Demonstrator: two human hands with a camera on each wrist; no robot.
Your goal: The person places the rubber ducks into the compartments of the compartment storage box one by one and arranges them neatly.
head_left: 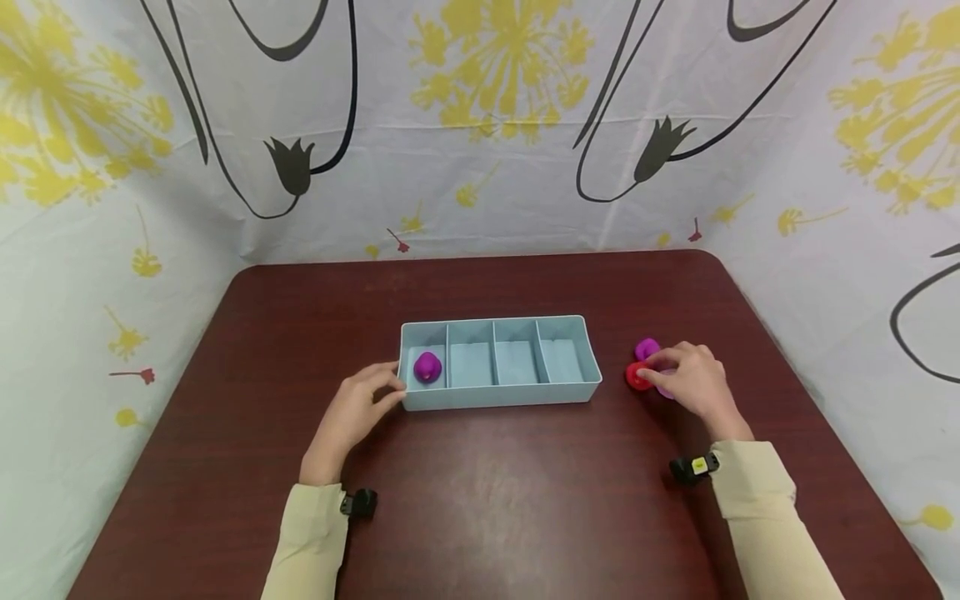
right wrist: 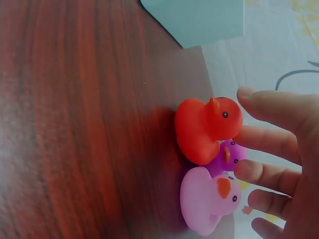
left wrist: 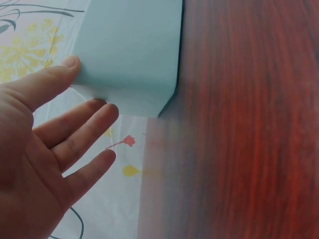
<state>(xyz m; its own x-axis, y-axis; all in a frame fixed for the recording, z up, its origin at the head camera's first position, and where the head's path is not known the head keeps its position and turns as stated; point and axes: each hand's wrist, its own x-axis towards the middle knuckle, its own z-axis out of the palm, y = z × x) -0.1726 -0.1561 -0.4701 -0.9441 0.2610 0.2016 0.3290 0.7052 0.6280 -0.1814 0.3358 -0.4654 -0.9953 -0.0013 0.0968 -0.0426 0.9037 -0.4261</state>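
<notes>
A light blue tray (head_left: 501,397) with several compartments stands on the table. A purple rubber duck (head_left: 427,367) sits in its leftmost compartment. My left hand (head_left: 362,406) rests on the tray's left end, thumb near the front corner and fingers loosely extended by the end wall (left wrist: 132,102). Right of the tray, a red rubber duck (right wrist: 199,130), a pink duck (right wrist: 199,201) and another purple duck (right wrist: 230,157) stand close together. My right hand (head_left: 693,383) is over them, its thumb and index finger spread around the red duck's head; firm contact is unclear.
The dark reddish-brown table (head_left: 495,492) has rounded far corners. A white cloth with yellow and grey flower prints (head_left: 480,192) hangs behind it and along both sides. Small black cameras are strapped to the left wrist (head_left: 360,503) and right wrist (head_left: 693,468).
</notes>
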